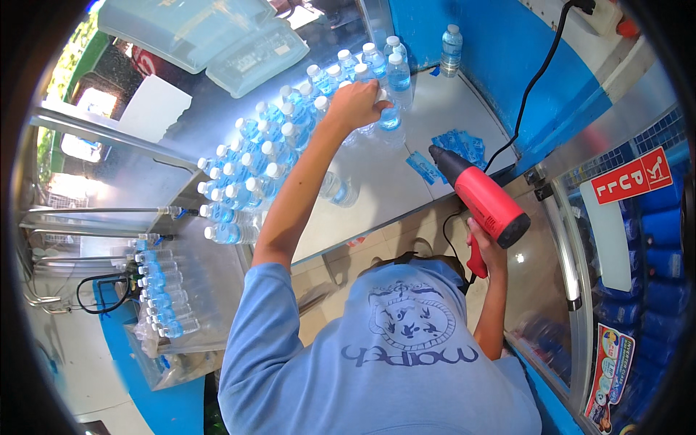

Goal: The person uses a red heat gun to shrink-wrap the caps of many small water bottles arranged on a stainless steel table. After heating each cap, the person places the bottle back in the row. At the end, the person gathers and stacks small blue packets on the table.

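Observation:
My left hand [355, 106] reaches over the grey counter and is closed around the top of a small clear water bottle [391, 122] with a blue label. Partly hidden by the hand, this bottle stands at the right edge of a large group of similar white-capped bottles [268, 152]. In my right hand [493, 250] is a red heat gun [487, 199], gripped by its handle. Its black nozzle points up and left, toward the counter. Just past the nozzle lie several loose blue plastic labels [464, 147].
One bottle [451, 52] stands alone by the blue wall. A black cord [533, 94] hangs at the right of the counter [377, 196]. More bottles [165, 293] lie on a lower left surface. Translucent bins [257, 58] sit at the back; a glass-door fridge [573, 283] is at right.

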A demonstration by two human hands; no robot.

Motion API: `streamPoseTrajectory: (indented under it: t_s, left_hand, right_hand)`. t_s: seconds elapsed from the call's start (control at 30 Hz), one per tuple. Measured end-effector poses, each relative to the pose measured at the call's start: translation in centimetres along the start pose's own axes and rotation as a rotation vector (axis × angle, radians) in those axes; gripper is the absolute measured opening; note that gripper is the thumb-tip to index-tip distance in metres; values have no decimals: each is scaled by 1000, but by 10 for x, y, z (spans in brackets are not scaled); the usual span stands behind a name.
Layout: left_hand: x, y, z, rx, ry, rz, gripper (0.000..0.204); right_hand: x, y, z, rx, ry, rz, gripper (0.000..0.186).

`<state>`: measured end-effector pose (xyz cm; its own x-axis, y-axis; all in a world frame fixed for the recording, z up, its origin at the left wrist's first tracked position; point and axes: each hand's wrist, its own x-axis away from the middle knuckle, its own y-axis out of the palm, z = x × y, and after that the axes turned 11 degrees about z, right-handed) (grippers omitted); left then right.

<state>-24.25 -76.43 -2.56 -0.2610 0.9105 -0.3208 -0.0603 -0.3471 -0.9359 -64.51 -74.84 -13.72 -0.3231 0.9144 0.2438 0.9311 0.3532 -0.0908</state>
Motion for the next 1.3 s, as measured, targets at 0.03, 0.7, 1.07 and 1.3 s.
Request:
streamPoseTrajectory:
  t_s: [0.03,0.7,1.07,1.3]
  left_hand:
    - [-9,6,0,-6,32,20,47]
    - [179,-80,-35,459,-187,-209,55]
    - [222,-3,-26,493,-511,376,56]
    - [236,22,-25,654,-555,280,75]
  right_hand:
    - [0,-4,-1,-26,-13,4,19]
    - [16,-4,0,-277,67,-149,19]
    - [7,24,-7,-325,160,-437,23]
    - [-7,29,-4,-339,214,-560,32]
